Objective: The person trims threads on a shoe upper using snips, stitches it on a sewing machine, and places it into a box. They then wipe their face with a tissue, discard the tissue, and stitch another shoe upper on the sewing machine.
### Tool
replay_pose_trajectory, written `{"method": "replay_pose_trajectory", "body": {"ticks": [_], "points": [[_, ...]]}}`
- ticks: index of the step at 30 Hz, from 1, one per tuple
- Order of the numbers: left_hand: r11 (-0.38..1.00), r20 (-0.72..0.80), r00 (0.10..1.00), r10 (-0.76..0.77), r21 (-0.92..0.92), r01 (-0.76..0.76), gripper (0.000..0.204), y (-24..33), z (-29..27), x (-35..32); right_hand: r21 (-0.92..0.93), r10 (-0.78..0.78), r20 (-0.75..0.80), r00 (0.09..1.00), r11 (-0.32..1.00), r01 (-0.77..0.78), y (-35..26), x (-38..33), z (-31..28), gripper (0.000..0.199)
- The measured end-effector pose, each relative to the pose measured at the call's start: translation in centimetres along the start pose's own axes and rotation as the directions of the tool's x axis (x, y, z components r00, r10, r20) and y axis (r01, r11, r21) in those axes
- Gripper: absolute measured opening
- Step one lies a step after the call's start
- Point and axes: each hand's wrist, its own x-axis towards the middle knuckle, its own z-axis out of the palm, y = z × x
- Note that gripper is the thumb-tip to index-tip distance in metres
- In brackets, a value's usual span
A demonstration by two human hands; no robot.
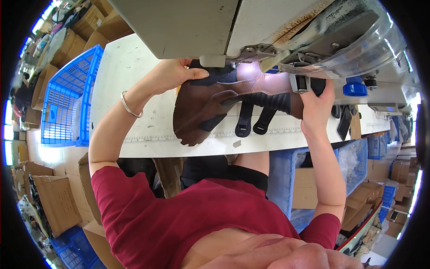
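A brown and black boot upper (197, 101) lies on the white worktable under the head of a sewing machine (183, 27). My left hand (172, 75) grips its far left edge, thumb on top of the dark part and fingers mostly hidden beneath. At the other end, my right hand (317, 107) is closed around the narrow ribbed part, beside a metal fitting of the machine. Two black straps (244, 120) with slotted ends hang from the upper toward me. Bright light falls on its pale lining; the needle area is largely hidden by the machine.
A printed ruler (152, 138) runs along the near edge of the table. Left of it stands a blue plastic crate (67, 105). Another blue bin (282, 172) sits below the table at right. Black pieces (344, 122) lie right of my right hand. Cardboard boxes (56, 197) stand on the floor.
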Motion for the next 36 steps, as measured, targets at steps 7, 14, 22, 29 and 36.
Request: {"method": "replay_pose_trajectory", "body": {"ticks": [7, 14, 22, 29, 36], "points": [[0.987, -0.053, 0.985, -0.162, 0.009, 0.163, 0.025, -0.2, 0.1, -0.2, 0.071, 0.098, 0.054, 0.994, 0.992, -0.102, -0.1, 1.4, -0.2, 0.025], [0.938, 0.019, 0.973, -0.232, -0.259, 0.229, 0.030, 2.0, 1.1, -1.3, 0.016, 0.077, 0.157, 0.985, 0.997, -0.080, 1.2, 3.2, -1.7, 0.014], [0.885, 0.089, 0.961, -0.260, -0.377, 0.274, 0.026, 0.6, 1.1, -1.6, -0.693, -0.126, 0.162, 0.979, 0.692, 0.204, 1.1, 1.5, -3.3, 0.018], [0.503, 0.393, 0.866, -0.311, -0.705, 0.500, 0.030, -2.6, 1.1, -0.7, -0.664, -0.455, 0.717, 0.528, -0.217, 0.715, 1.2, -3.4, -2.2, 0.040], [0.464, 0.291, 0.916, -0.276, -0.794, 0.392, 0.029, -1.9, 4.5, -2.8, -0.514, -0.118, 0.777, 0.619, 0.450, 0.730, 0.5, 5.1, -1.6, 0.025]]}}
